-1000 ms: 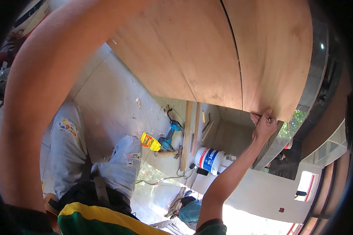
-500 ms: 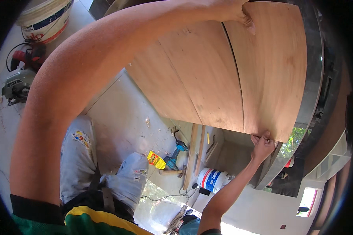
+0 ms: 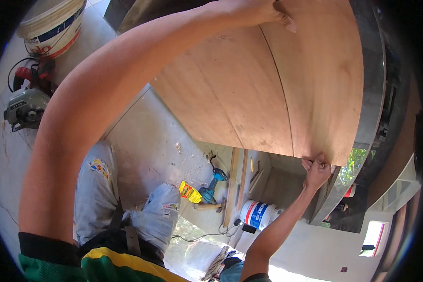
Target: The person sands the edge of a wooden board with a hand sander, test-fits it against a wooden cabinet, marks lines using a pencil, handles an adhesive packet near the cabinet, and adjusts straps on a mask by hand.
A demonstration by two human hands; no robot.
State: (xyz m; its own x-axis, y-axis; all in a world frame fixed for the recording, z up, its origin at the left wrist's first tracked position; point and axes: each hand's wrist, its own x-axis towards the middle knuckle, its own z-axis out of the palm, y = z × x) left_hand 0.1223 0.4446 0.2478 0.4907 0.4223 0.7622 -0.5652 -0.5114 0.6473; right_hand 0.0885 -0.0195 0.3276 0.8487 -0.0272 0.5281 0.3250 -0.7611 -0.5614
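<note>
A brown wooden panel (image 3: 331, 84) stands on the front of a cabinet, beside another wooden panel (image 3: 235, 89) with a thin dark gap between them. My left arm reaches across the upper view. My left hand (image 3: 276, 15) is at the panel's upper end, near the gap, its fingers bent against the wood and partly hidden. At the lower end, my right hand (image 3: 318, 171) is closed on the panel's edge, thumb and fingertips pressed together there. Whether something small sits in those fingertips cannot be made out.
On the tiled floor lie a blue cordless drill (image 3: 211, 185), a yellow bottle (image 3: 190, 191), a hammer (image 3: 211, 207) and wood strips (image 3: 233, 188). A white-and-blue bucket (image 3: 258, 215) stands by the open cabinet bay. A circular saw (image 3: 27, 107) and large bucket (image 3: 51, 30) are far left.
The dark gap between the two panels looks thinner, most of all toward the top. The view has shifted slightly, and both hands keep their places on the panel.
</note>
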